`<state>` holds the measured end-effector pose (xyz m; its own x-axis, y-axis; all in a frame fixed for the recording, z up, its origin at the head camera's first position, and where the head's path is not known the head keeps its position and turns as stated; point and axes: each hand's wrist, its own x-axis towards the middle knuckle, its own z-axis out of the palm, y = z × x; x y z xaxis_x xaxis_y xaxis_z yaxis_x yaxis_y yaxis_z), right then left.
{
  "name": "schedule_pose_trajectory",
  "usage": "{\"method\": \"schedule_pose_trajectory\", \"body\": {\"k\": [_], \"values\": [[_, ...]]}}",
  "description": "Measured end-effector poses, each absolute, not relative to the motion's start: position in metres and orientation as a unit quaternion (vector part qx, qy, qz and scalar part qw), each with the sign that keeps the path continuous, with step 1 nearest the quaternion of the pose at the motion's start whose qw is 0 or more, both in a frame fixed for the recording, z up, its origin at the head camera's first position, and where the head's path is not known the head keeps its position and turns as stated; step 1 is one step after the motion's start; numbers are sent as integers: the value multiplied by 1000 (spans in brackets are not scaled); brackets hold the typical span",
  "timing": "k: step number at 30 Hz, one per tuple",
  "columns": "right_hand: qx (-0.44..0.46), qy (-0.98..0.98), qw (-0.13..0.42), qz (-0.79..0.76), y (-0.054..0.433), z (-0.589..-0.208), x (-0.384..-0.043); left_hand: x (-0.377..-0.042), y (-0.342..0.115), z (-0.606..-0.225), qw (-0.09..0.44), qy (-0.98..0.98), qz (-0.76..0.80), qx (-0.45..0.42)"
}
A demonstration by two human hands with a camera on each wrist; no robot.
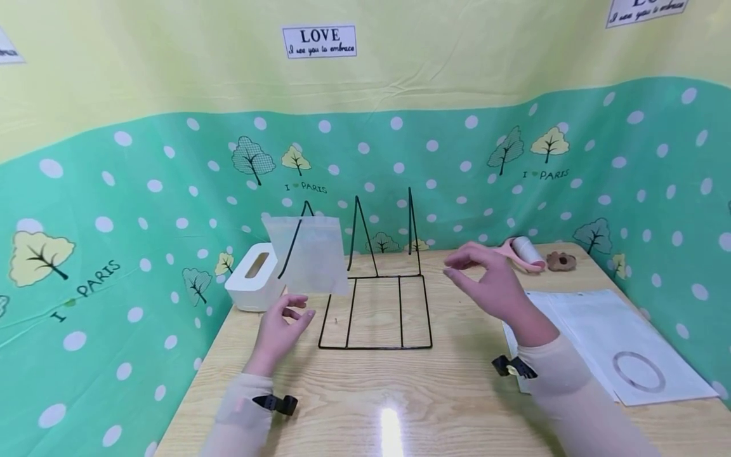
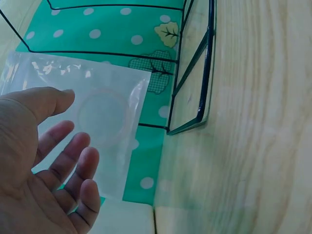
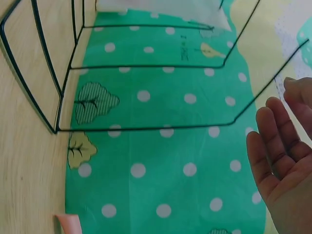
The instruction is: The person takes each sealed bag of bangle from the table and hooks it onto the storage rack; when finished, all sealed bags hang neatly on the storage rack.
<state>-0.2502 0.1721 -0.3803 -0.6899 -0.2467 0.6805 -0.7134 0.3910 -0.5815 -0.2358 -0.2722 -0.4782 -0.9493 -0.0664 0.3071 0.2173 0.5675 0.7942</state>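
Note:
A translucent, milky plastic bag (image 1: 320,260) hangs at the leftmost upright of a black wire rack (image 1: 374,348) standing on the table. My left hand (image 1: 281,333) is just below and in front of the bag. In the left wrist view the thumb is apart from the loosely bent fingers, with nothing pinched, and the bag (image 2: 112,151) shows a faint round ring. To the right of the rack, my right hand (image 1: 493,285) is raised in the air. Its fingers (image 3: 268,136) are relaxed and hold nothing, beside the rightmost wire upright (image 3: 146,129).
Behind the left hand stands a white box with a slot (image 1: 242,292). At the right lies a stack of whitish bags (image 1: 594,330) with a grey ring (image 1: 638,371) on top. Farther back are a pink holder with a white roll (image 1: 528,252) and a small brown object (image 1: 561,261). A patterned cloth (image 1: 457,165) surrounds the table.

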Motion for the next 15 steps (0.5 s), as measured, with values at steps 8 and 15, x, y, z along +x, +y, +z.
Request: {"method": "schedule_pose_trajectory", "body": {"k": [8,15], "values": [[276,-798,264,466,194,-364,-244,-234,-268,-494,102,-872,-477,-40],[222,-818,262,461,221,-366,-249,-233,-271,-507,57,-880,-470,-32]]}}
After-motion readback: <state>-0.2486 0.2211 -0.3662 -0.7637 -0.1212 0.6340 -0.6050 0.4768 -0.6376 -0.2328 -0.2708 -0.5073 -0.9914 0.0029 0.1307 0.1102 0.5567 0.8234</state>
